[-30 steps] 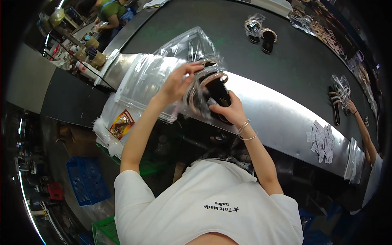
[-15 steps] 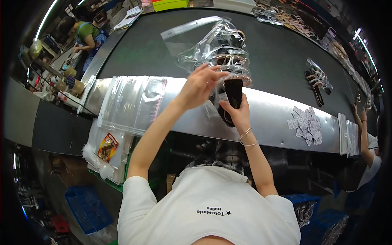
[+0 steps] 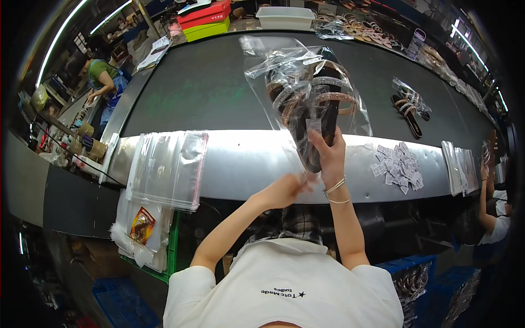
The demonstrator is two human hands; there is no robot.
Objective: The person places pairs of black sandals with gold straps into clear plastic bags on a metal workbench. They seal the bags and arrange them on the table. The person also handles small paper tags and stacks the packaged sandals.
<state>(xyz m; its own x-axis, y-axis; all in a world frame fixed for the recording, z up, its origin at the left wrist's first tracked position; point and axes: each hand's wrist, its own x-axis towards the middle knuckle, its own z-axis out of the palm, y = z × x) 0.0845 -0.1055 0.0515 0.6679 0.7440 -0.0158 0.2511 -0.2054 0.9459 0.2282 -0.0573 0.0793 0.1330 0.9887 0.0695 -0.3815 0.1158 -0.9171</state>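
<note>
L hand (image 3: 290, 189) has dropped below the black, shiny-strapped sandals (image 3: 330, 111) in a clear plastic bag (image 3: 261, 66); too blurry, can't tell its grip. R hand (image 3: 331, 153) is closed on their near end, w/ straps (image 3: 336, 97) farther out.

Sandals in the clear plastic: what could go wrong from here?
Only the right grip clearly holds the sandals, near their lower ends, so they might slip. The loose clear plastic around them could snag or crease. The stack of clear bags overhangs the front of the metal strip, so a bump might knock some off.
</note>
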